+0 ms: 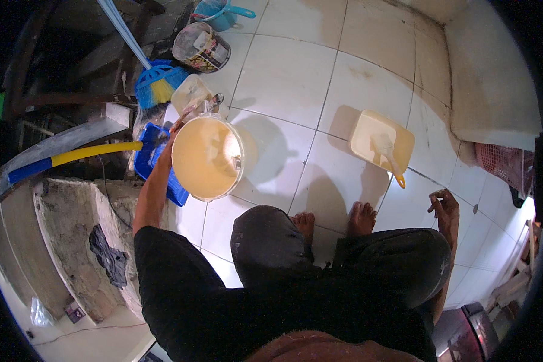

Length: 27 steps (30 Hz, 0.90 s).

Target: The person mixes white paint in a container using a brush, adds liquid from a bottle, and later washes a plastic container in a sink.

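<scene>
Bucket [248, 158] first: it's the big cream one toward the left side of the tile floor [289, 78], just beside the blue dustpan [178, 190], mouth facing up. It's round, so the rim gives no long axis to line up with; can't tell if the base is resting on the tiles or lifted a bit. Left hand [184, 117] is way nearer, reaching past the outer side to the far left part of the rim. Looks to me like the fingers are grasping the edge there, though the actual fingertip contact is hard to make out. From those fingers the bucket lies inward, to the right and back toward the knees.

Right hand [445, 208] is well apart, out past the right knee. Fingers loosely curled, released, nothing visible in them. Nearest stuff to it is the cream tub [406, 146] on the right part of the floor, with an orange-handled tool [397, 172] lying in it. That tool's long axis runs slantwise, pale end in the tub, handle sticking out over the near right corner, and imo that's the useful bit: the handle end is on the right hand's side, with the bucket clear across on the left.
</scene>
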Motion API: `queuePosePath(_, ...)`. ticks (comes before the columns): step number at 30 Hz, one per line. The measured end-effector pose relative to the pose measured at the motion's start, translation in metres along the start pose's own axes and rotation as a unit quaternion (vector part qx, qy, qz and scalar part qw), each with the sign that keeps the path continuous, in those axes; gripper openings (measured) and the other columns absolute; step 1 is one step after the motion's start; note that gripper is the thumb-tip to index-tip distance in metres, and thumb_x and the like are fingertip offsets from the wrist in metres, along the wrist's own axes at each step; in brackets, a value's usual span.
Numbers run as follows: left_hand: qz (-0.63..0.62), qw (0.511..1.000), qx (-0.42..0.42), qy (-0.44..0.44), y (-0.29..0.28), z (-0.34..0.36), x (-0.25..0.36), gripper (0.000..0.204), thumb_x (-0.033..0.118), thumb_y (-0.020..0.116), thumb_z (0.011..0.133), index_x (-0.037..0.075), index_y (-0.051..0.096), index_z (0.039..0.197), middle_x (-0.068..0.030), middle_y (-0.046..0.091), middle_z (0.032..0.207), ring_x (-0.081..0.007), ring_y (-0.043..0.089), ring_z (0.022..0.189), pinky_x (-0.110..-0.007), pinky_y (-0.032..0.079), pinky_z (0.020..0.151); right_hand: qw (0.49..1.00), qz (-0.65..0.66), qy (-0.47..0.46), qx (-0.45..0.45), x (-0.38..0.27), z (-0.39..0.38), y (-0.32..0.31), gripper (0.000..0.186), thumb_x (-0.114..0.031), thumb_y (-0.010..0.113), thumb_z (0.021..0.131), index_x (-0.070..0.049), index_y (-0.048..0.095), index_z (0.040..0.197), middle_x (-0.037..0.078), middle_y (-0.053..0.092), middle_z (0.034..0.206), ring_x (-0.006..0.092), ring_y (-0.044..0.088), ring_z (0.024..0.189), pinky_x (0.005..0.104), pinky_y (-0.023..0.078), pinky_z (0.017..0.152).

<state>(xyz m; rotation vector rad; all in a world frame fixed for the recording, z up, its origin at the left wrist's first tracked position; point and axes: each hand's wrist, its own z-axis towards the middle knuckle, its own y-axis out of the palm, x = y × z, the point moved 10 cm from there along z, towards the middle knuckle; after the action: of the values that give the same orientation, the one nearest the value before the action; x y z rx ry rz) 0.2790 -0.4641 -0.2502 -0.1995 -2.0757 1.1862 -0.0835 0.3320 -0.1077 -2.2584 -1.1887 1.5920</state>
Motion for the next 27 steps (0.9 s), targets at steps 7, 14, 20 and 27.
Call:
queuePosePath(7, 0.191, 0.913, 0.056, 0.356, -0.006, -0.020, -0.005, 0.027, 0.033, 0.060, 0.088, 0.006, 0.063, 0.089, -0.0070, 0.061, 0.078, -0.0219, 0.059, 0.074, -0.039, 0.049, 0.066, 0.999, 0.042, -0.019, -0.011, -0.006, 0.005, 0.011, 0.020, -0.024, 0.068, 0.087, -0.006, 0.063, 0.089, 0.002, 0.062, 0.081, 0.0113, 0.058, 0.064, 0.0258, 0.039, 0.055)
queuePosePath(14, -0.375, 0.916, 0.047, -0.137, -0.065, -0.008, -0.092, 0.035, 0.026, 0.053, 0.094, 0.006, 0.050, 0.122, -0.0122, 0.058, 0.110, -0.0241, 0.061, 0.092, -0.038, 0.056, 0.079, 0.999, -0.038, -0.031, -0.022, -0.002, 0.030, 0.008, 0.025, -0.021, 0.068, 0.086, 0.001, 0.063, 0.095, 0.009, 0.064, 0.081, 0.0149, 0.062, 0.069, 0.0292, 0.047, 0.061)
queuePosePath(20, -0.259, 0.951, 0.016, -0.168, -0.140, -0.026, -0.079, 0.025, 0.025, 0.054, 0.094, 0.006, 0.057, 0.110, -0.0077, 0.061, 0.101, -0.0167, 0.061, 0.086, -0.033, 0.054, 0.071, 0.998, 0.003, -0.045, -0.036, -0.004, 0.046, 0.015, 0.027, -0.021, 0.069, 0.087, 0.001, 0.062, 0.100, 0.009, 0.065, 0.087, 0.0157, 0.062, 0.070, 0.0290, 0.048, 0.062)
queuePosePath(27, -0.120, 0.989, 0.059, -0.059, -0.161, -0.051, 0.062, 0.027, 0.025, 0.054, 0.091, 0.002, 0.060, 0.104, -0.0017, 0.049, 0.074, -0.0145, 0.052, 0.064, -0.033, 0.047, 0.058, 0.991, -0.014, -0.134, 0.003, -0.034, 0.057, 0.038, 0.030, -0.012, 0.074, 0.080, -0.001, 0.060, 0.105, 0.009, 0.064, 0.099, 0.0142, 0.059, 0.073, 0.0272, 0.048, 0.060)
